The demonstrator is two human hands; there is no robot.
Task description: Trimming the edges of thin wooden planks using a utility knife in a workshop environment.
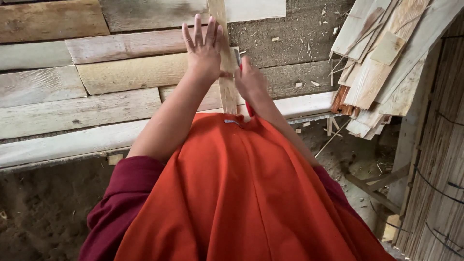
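Where the boards (72, 104) run in weathered rows across the left, grey and pale, they lie edge to edge as a work surface, with bare earth (43, 212) below their near edge. A maroon sleeve (125, 193) leads up the left forearm. Left hand (205, 48): flat and wide, fingers spread and straight, palm pressed on a narrow strip (227, 72) of light wood. The strip stands on end to the view, running from the top edge down to the orange cloth (241, 193) over the lap, crossing the boards. Right hand (250, 79): just beside the strip on its right, closed around a tool with a red handle (249, 108); a bit of grey metal shows above the knuckles, touching or nearly touching the strip, cannot tell which. Kind of tool not clear. Wood chips (309, 48) scattered on the rough surface beyond. Far right: a heap of thin shingles (382, 67), pale, fanned and overlapping, leaning over the boards' end. Beyond them a wall of split cane (440, 159) tied with dark wire.
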